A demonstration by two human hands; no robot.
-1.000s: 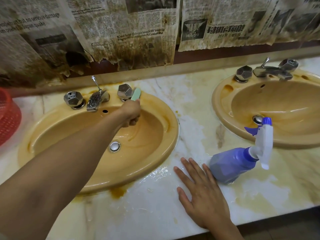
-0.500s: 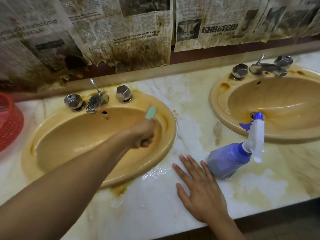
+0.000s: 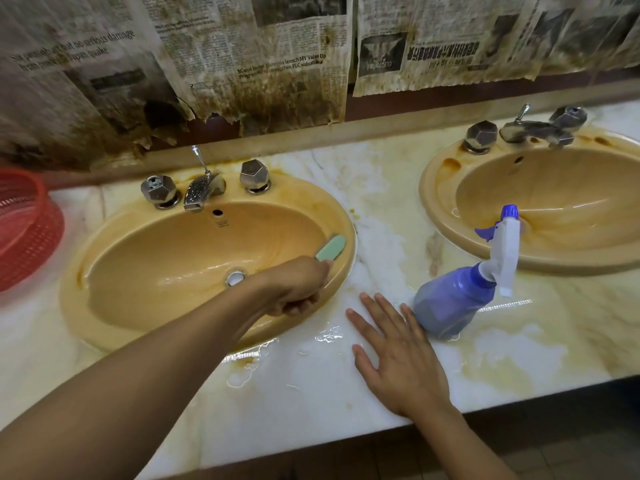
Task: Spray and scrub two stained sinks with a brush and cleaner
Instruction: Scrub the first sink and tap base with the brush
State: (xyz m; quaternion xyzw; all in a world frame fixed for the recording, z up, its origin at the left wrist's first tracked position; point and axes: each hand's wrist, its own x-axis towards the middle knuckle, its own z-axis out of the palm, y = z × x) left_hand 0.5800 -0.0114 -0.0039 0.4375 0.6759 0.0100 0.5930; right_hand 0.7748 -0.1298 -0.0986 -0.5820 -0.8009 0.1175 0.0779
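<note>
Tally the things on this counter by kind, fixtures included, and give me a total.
Sinks: 2
Tap knobs: 4
Spouts: 2
Spray bottle: 1
Brush: 1
Red basket: 1
Total: 11

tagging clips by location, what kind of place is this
Probably a run-down shared washroom: a left basin and a right basin sunk in one long marble counter, metal taps on each, stained newspaper covering the wall behind.
</note>
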